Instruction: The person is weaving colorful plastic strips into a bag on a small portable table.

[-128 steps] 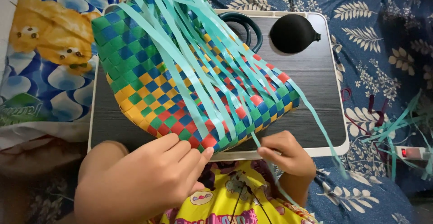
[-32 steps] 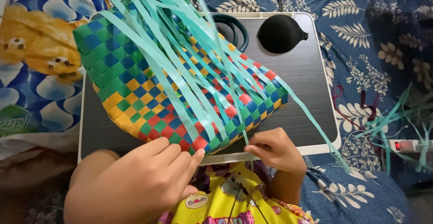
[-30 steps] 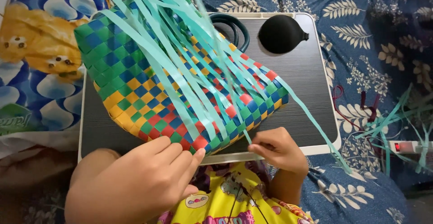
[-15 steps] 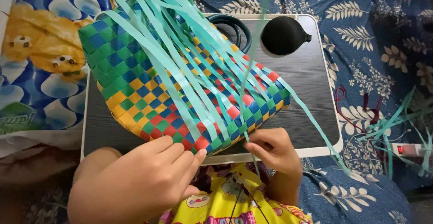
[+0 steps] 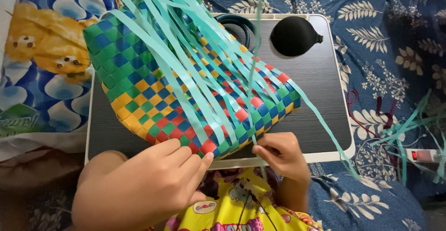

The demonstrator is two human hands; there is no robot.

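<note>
A woven basket point(image 5: 153, 96) of green, blue, yellow and red plastic strips lies on its side on a dark lap tray point(image 5: 320, 91). Many loose teal strips point(image 5: 186, 59) run across it. My left hand point(image 5: 148, 184) rests flat against the basket's near lower edge, fingers on the red and green squares. My right hand point(image 5: 283, 154) pinches one thin teal strip point(image 5: 253, 73) at the basket's near edge; that strip rises straight up past the top of the view.
A black rounded object point(image 5: 293, 36) and a dark ring point(image 5: 239, 24) sit at the tray's far side. A cartoon-print cushion point(image 5: 42, 59) lies left. Blue leaf-print bedding point(image 5: 395, 40) surrounds the tray, with loose teal strips point(image 5: 409, 133) and a white power strip point(image 5: 425, 155) at right.
The basket shifted slightly on the tray. My right hand has drawn one teal strip up and taut, now standing nearly vertical. My left hand stays pressed on the near edge.
</note>
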